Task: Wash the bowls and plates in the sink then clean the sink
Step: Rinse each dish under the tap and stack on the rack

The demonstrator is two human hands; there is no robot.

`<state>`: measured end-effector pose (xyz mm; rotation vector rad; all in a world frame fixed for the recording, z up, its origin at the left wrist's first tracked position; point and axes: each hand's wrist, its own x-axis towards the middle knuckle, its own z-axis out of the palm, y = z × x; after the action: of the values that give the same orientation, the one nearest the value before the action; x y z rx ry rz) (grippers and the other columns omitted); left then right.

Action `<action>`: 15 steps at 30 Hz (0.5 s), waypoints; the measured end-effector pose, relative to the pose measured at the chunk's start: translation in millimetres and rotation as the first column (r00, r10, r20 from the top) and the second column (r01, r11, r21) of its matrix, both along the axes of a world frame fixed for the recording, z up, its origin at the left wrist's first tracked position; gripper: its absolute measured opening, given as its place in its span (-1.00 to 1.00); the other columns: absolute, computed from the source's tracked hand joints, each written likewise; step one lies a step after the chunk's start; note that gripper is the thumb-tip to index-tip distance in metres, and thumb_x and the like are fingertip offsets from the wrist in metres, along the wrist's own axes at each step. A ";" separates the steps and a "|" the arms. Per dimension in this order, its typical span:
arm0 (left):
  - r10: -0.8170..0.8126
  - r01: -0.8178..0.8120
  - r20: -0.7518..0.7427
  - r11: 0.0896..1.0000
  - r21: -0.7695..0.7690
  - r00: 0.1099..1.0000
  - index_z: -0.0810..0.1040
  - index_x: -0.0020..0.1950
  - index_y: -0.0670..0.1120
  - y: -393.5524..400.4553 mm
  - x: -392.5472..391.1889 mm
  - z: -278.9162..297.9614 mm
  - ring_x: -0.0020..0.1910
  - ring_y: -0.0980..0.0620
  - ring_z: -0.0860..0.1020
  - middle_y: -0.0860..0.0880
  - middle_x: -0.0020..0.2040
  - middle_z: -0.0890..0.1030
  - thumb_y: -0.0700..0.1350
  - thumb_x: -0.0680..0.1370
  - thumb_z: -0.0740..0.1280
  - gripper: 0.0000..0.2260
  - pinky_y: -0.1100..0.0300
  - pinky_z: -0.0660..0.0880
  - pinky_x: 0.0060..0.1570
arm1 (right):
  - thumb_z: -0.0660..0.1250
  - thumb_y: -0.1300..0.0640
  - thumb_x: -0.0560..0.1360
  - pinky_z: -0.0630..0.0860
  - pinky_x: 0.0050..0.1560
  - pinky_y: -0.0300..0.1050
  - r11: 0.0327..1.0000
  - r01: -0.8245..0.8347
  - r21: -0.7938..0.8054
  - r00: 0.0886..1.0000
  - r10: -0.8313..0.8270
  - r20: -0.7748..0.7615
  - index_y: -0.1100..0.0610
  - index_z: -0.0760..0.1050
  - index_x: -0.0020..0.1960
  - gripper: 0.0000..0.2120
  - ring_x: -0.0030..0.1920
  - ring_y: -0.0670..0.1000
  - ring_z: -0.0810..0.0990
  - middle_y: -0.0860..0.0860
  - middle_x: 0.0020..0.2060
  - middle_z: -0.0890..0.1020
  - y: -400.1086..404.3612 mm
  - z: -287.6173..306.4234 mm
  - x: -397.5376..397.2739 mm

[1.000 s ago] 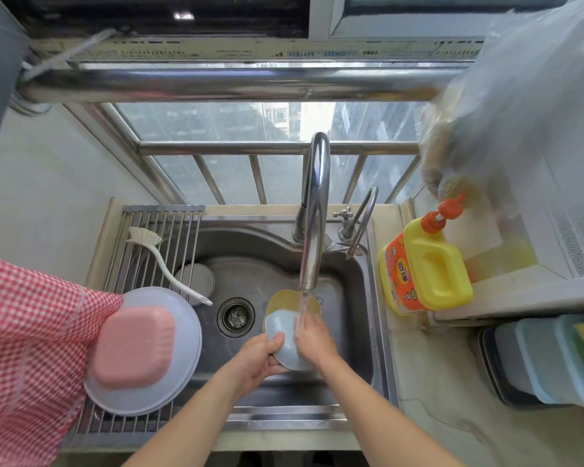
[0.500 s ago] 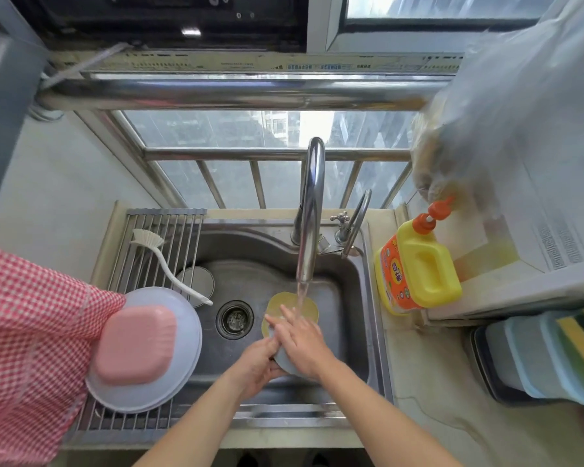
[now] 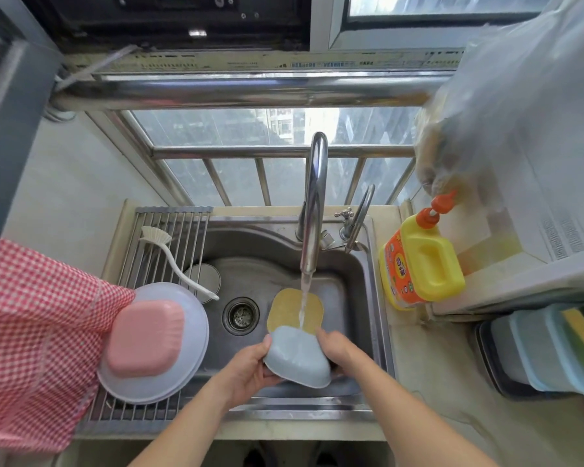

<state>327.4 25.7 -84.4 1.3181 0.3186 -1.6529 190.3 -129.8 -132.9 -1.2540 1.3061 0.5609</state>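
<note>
Both hands' grip clasps smooth blue rounded bowl (image 3: pixel 297 357), left hand (image 3: pixel 250 369), right hand (image 3: pixel 339 348), under stream.

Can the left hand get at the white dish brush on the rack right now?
Probably not yet: the left hand and right hand both grip the blue bowl under the tap. Nothing covers the dish brush on the rack.

A home kitchen: steel sink (image 3: pixel 358 264), tap (image 3: pixel 312 210), dish rack (image 3: pixel 169 230), detergent bottle (image 3: pixel 422 261)
</note>
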 end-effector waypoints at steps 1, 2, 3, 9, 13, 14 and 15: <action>0.004 -0.003 -0.022 0.999 0.046 1.000 0.52 0.32 -0.20 2.1 -0.9 -1.2 0.13 -0.20 0.65 -0.25 0.19 0.65 0.04 0.69 0.15 -0.62 -0.10 0.63 0.06 | 0.09 0.04 0.70 0.54 -0.32 -0.15 0.998 0.048 0.038 0.999 -0.047 -0.022 0.22 0.53 -0.02 -0.66 -0.23 0.08 0.62 0.12 -0.16 0.63 4.2 -1.1 -3.9; 0.007 -0.003 -0.040 0.996 0.092 0.999 0.52 0.31 -0.20 3.1 -1.2 -1.8 0.11 -0.20 0.66 -0.24 0.17 0.66 0.04 0.70 0.16 -0.63 -0.09 0.65 -0.01 | 0.11 0.08 0.68 0.52 -0.33 -0.15 0.995 0.089 0.053 0.995 -0.087 -0.042 0.20 0.50 -0.08 -0.70 -0.28 0.09 0.60 0.10 -0.24 0.59 7.5 0.5 -5.2; 0.006 0.001 -0.054 0.992 0.129 0.999 0.52 0.30 -0.20 3.4 -1.2 -0.9 0.08 -0.20 0.67 -0.24 0.15 0.67 0.02 0.70 0.17 -0.65 -0.08 0.67 -0.10 | 0.11 0.10 0.67 0.52 -0.30 -0.12 0.990 0.122 0.070 0.991 -0.118 -0.057 0.19 0.50 -0.09 -0.73 -0.28 0.10 0.60 0.11 -0.26 0.58 9.9 0.6 -6.7; -0.103 0.105 -0.022 0.952 0.286 0.994 0.47 0.27 -0.25 -1.5 -0.5 11.8 0.09 -0.23 0.66 -0.28 0.16 0.61 -0.17 0.69 0.21 -0.79 -0.11 0.67 -0.23 | 0.16 0.02 0.66 0.66 -0.03 0.05 0.976 0.170 0.139 0.983 -0.159 -0.087 0.19 0.53 0.07 -0.72 -0.03 0.15 0.71 0.14 -0.04 0.66 17.9 10.5 -7.3; -0.121 0.091 0.072 0.940 0.329 0.990 0.44 0.25 -0.23 -2.4 -1.1 22.6 0.09 -0.24 0.63 -0.27 0.20 0.54 -0.20 0.65 0.24 -0.81 -0.18 0.66 -0.11 | 0.18 0.08 0.63 0.68 0.03 0.11 0.972 0.193 0.135 0.980 -0.184 -0.080 0.19 0.53 0.08 -0.77 0.05 0.16 0.71 0.17 0.05 0.69 23.4 24.1 -3.4; -0.145 0.098 0.112 0.934 0.344 0.983 0.44 0.23 -0.21 -1.3 -0.5 24.4 0.08 -0.23 0.63 -0.27 0.18 0.54 -0.19 0.64 0.26 -0.82 -0.17 0.66 -0.11 | 0.21 0.09 0.60 0.68 0.03 0.16 0.972 0.189 0.137 0.981 -0.182 -0.066 0.20 0.55 0.09 -0.77 0.03 0.18 0.72 0.18 0.05 0.70 25.4 25.5 -2.9; -0.181 0.114 0.159 0.926 0.359 0.971 0.45 0.21 -0.20 -0.8 -0.8 27.0 0.06 -0.22 0.62 -0.25 0.15 0.54 -0.18 0.64 0.27 -0.83 -0.14 0.67 -0.15 | 0.24 0.10 0.56 0.67 0.04 0.21 0.974 0.180 0.138 0.984 -0.176 -0.041 0.21 0.56 0.12 -0.75 0.02 0.19 0.72 0.20 0.04 0.70 28.1 27.4 -1.3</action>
<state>326.6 25.0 -57.5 1.7921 0.4199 -1.6272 189.0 -101.7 -105.5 -1.0048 1.3628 0.5354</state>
